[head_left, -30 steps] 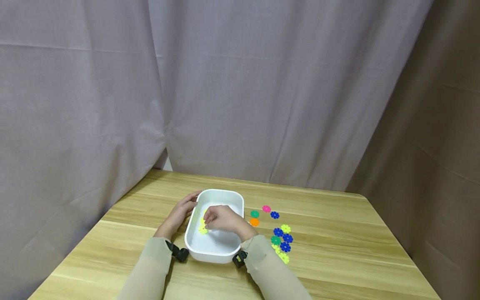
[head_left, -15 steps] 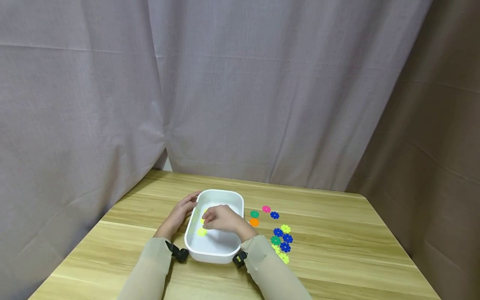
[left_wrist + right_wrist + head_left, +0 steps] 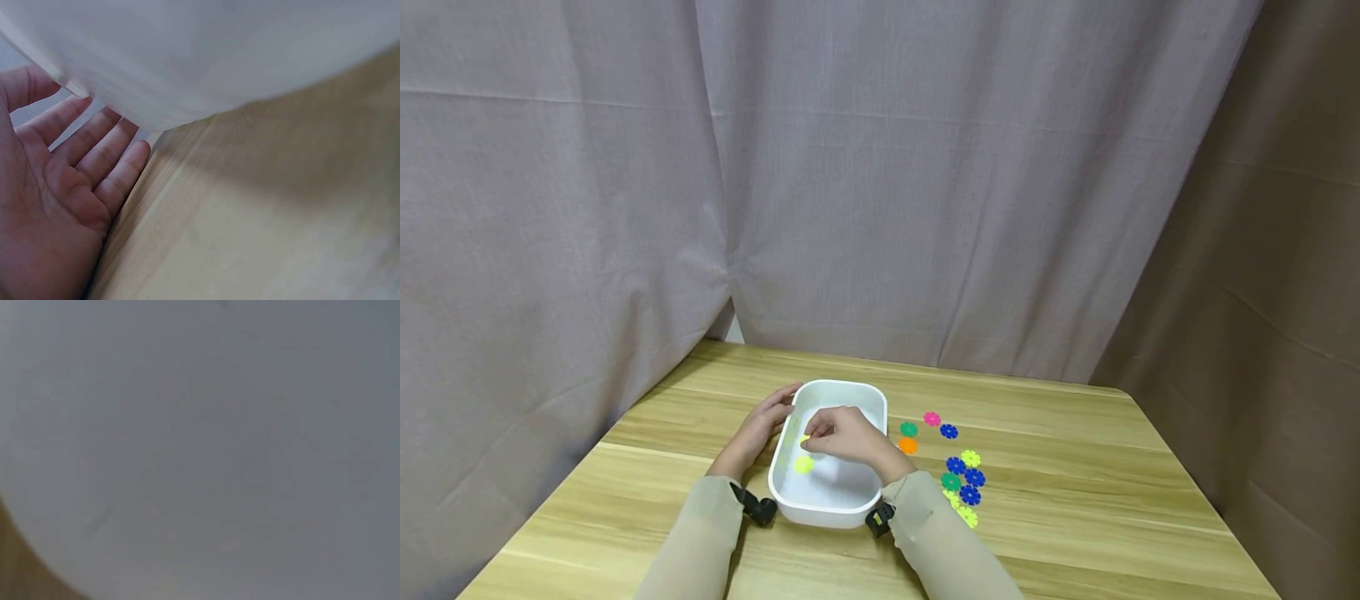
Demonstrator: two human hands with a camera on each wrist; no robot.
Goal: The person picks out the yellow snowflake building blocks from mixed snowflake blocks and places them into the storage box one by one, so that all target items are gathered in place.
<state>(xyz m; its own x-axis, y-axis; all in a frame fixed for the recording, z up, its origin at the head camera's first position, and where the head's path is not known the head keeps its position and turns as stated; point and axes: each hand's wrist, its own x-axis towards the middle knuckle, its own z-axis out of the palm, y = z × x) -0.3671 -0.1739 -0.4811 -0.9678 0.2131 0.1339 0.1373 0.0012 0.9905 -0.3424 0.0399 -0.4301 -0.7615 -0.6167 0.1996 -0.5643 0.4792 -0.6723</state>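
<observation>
A white plastic box (image 3: 835,496) stands on the wooden table. My left hand (image 3: 763,427) rests against its left side, fingers fairly straight; the left wrist view shows that palm (image 3: 56,187) with the thumb and fingertips close to the box's wall. Reaching into the box, my right hand (image 3: 844,435) pinches a yellow snowflake disc (image 3: 805,439), mostly hidden by the fingers. Another yellow snowflake disc (image 3: 803,465) lies on the box floor just nearer to me. The right wrist view is filled by the box's blurred white wall (image 3: 206,450).
Right of the box lie loose snowflake discs: a pink one (image 3: 932,419), an orange one (image 3: 907,446), green ones (image 3: 908,429), and several blue (image 3: 974,477) and yellow ones (image 3: 971,458). Grey curtains (image 3: 880,183) hang behind the table.
Inside the box, the right hand's fingers have shifted slightly left and away from me. Less yellow shows around its fingertips, and the nearer yellow disc now lies apart. The left hand stays put.
</observation>
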